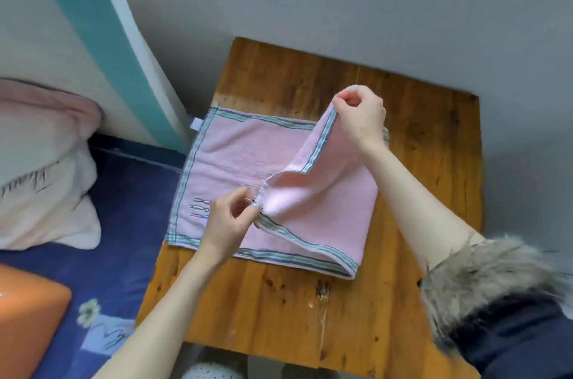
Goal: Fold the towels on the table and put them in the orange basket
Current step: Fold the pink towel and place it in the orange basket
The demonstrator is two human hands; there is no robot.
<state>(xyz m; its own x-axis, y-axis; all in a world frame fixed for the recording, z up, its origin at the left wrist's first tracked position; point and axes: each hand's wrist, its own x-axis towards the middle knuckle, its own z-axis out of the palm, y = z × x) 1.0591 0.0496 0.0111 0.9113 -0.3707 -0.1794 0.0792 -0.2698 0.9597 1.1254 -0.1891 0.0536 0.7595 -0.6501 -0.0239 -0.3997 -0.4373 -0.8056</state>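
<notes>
— Starting far left of both hands: orange basket (29,313), down on the blue bedspread (124,217), well apart from the table (310,310).
— Still waiting for a towel, by the look of it. And nearer in?
— Pink towel (235,158), spread flat on the table under and between the hands, striped border all round, small label poking out at the far left corner.
— Left hand (228,220)?
— Curled, pinching the near corner of the lifted flap between thumb and fingers, just above the flat layer.
— And further right?
— Right hand (361,118), raised higher, fingers closed round the far corner of the same flap. Flap sagging between the two grips, folding over toward the left.
— Handling?
— Probably light and limp: soft terry, no stiffness, drooping wherever unsupported. Not slippery, not fragile. Likely to wrinkle or slide out of line if dropped early.
— Best hold?
— Corners, as now, one per hand, with the edge kept taut between them. Then matching striped border onto striped border at the left side before letting go.
</notes>
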